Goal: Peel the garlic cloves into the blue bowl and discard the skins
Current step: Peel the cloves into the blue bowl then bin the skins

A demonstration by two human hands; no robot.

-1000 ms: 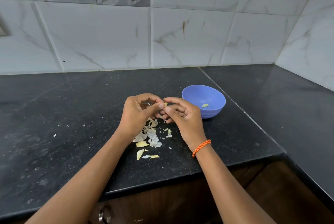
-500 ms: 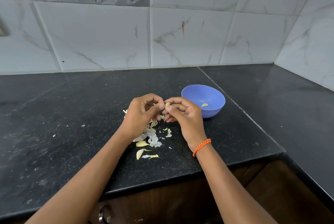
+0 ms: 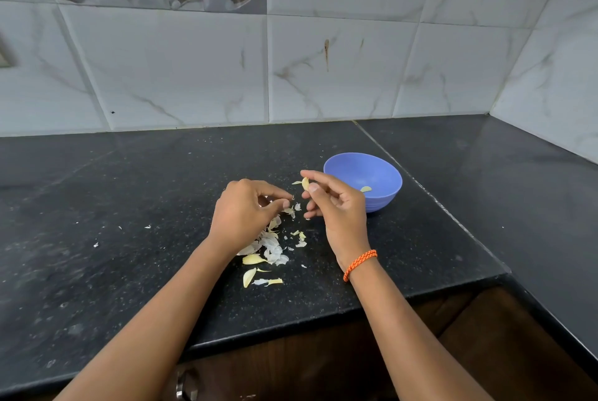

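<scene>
Two curled hands: right fingers [image 3: 313, 187] pinch a smooth garlic clove [image 3: 305, 183], left fingers [image 3: 286, 204] pinch papery skin [image 3: 293, 197].

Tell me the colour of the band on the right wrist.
Orange, a braided wristband, seen clearly in the head view.

Pale garlic clove [image 3: 305, 183] pinched beside blue bowl [image 3: 385, 196]; skins [image 3: 270, 247] litter counter.

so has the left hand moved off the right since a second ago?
Yes. The left hand has pulled left and down, away from the round blue plastic bowl; the right hand pinches the pale garlic clove beside the bowl.
</scene>
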